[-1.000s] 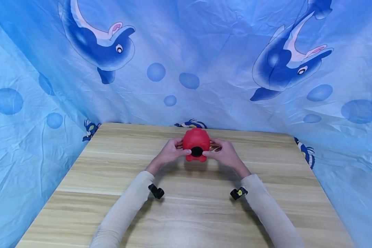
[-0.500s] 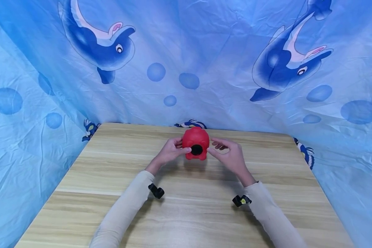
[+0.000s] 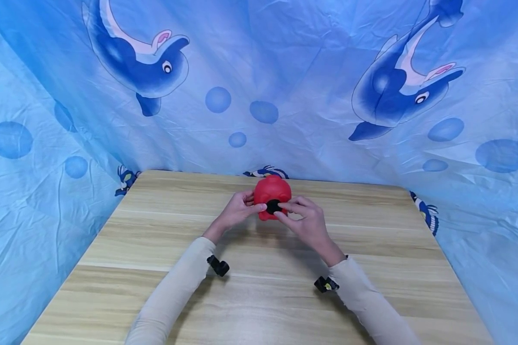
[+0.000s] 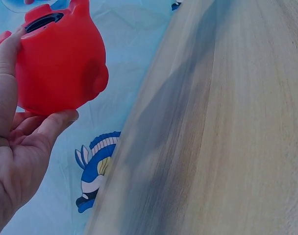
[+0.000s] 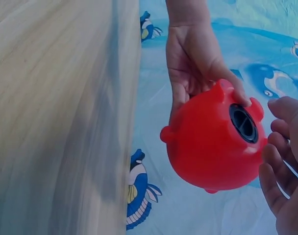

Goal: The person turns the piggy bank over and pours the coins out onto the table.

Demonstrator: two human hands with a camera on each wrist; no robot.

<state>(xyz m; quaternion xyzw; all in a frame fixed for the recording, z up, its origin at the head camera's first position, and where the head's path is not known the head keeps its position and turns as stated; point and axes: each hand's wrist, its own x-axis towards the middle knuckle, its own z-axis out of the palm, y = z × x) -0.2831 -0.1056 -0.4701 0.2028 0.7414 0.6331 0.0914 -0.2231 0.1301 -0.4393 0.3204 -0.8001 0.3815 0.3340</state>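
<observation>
A red piggy bank (image 3: 273,188), round with stubby feet, is held up over the far part of the table, its underside turned toward me. A round black plug (image 5: 243,123) with a bar across it sits in that underside. My left hand (image 3: 235,212) grips the bank from the left, thumb beside the plug and fingers behind the body. In the left wrist view, fingers support the red body (image 4: 61,68) from below. My right hand (image 3: 310,221) is at the plug, thumb and fingertips overlapping it in the head view. The right wrist view shows those fingers (image 5: 274,156) loosely bent beside the bank.
A wood-grain table (image 3: 259,297) spreads beneath both arms. Behind it and at both sides hangs a blue curtain (image 3: 311,129) printed with dolphins and bubbles. Small black cameras (image 3: 217,265) are strapped to the wrists.
My right hand has let go of the bank's right side, drawn back, then come in to the plug. The left hand keeps its grip; the bank has risen slightly in the head view.
</observation>
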